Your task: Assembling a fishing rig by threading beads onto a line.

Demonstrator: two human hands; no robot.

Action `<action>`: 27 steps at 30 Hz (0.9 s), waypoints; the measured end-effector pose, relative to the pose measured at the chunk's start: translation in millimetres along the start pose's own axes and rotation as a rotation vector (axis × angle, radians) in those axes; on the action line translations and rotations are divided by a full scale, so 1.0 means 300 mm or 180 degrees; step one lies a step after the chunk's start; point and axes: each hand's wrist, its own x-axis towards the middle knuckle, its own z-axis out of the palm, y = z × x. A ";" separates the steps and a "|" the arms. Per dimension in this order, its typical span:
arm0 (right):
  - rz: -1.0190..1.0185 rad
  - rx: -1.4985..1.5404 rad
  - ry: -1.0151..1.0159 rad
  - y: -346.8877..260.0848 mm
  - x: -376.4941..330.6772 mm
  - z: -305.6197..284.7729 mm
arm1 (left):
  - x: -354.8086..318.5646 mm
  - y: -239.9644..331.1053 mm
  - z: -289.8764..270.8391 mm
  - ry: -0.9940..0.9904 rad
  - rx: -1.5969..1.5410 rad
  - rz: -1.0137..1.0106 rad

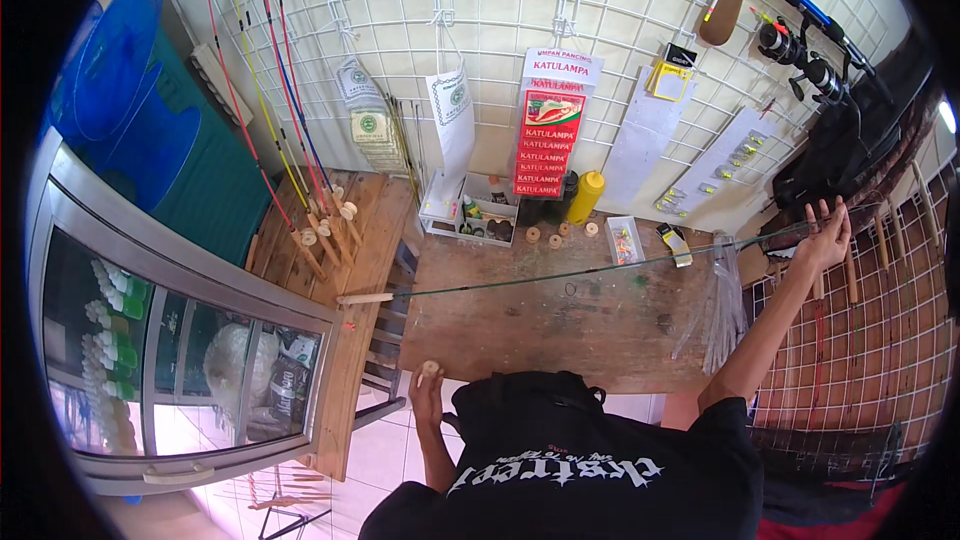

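Note:
A slim dark green fishing rod (pixel 520 283) with a pale wooden handle (pixel 365 298) stretches across the wooden table from left to right. At its thin end, on the far right, is my right hand (pixel 822 240), arm outstretched; the rod runs into the fingers, which point upward, and the thumb side is partly hidden. My left hand (pixel 426 395) is low by the table's front left edge, its fingers closed round a small round wooden spool (pixel 431 368). Similar spools (pixel 556 240) stand at the table's back.
Behind the table (pixel 560 335) stand a yellow bottle (pixel 587 197), a white organizer (pixel 470 215) and a small clear box (pixel 625 240). Rods with wooden handles (pixel 312 252) lean at left beside a glass cabinet (pixel 190 340). Reels (pixel 800 60) and packets hang on the wall grid. Clear plastic strips (pixel 718 305) lie right.

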 end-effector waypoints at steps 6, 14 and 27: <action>0.0042 0.0040 -0.0148 0.043 0.038 0.032 | -0.098 -0.007 -0.107 0.0559 -0.0630 0.0494; 0.0054 0.0239 -0.0202 0.068 0.055 0.080 | 0.089 -0.005 0.332 -0.1527 0.2020 -0.0043; -0.0116 0.0455 0.0317 0.035 0.057 0.113 | 0.184 -0.168 0.643 -0.2912 0.4152 0.1653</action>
